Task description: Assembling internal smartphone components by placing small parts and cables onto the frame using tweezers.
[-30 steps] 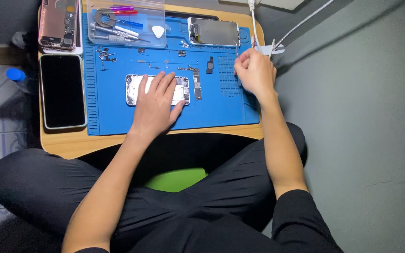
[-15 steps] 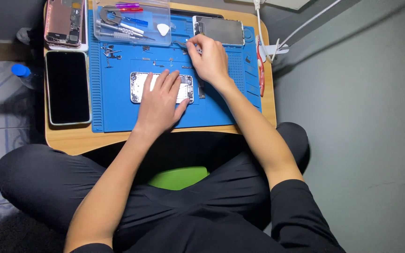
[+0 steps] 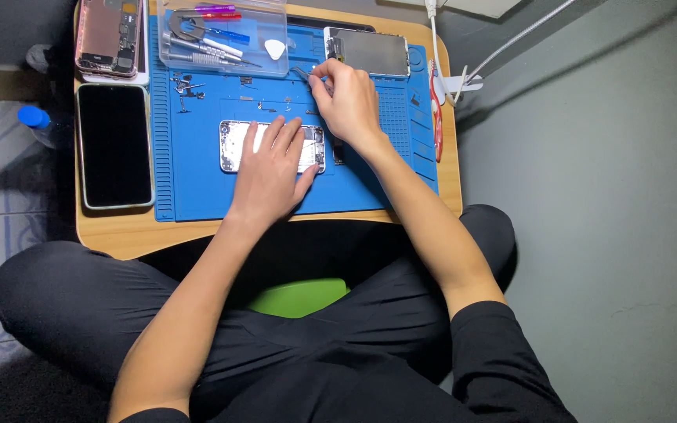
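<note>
A matt blue rubbery work mat (image 3: pixel 197 180) is lying on a smooth, pale wooden tabletop (image 3: pixel 119 235). At its nine o'clock a glossy black glass-fronted phone (image 3: pixel 114 145) is shining, and at twelve o'clock a clear plastic tool box (image 3: pixel 225 35) is glinting. The bare-metal opened phone shell (image 3: pixel 233 145) is looking dull silver.

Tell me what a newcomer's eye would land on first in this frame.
The bright blue repair mat on the small wooden table stands out first. At its middle the left hand lies flat on an opened phone body, while the right hand pinches a small metal tool near the clear tool tray. A dark-screened phone lies left of the mat.
</note>
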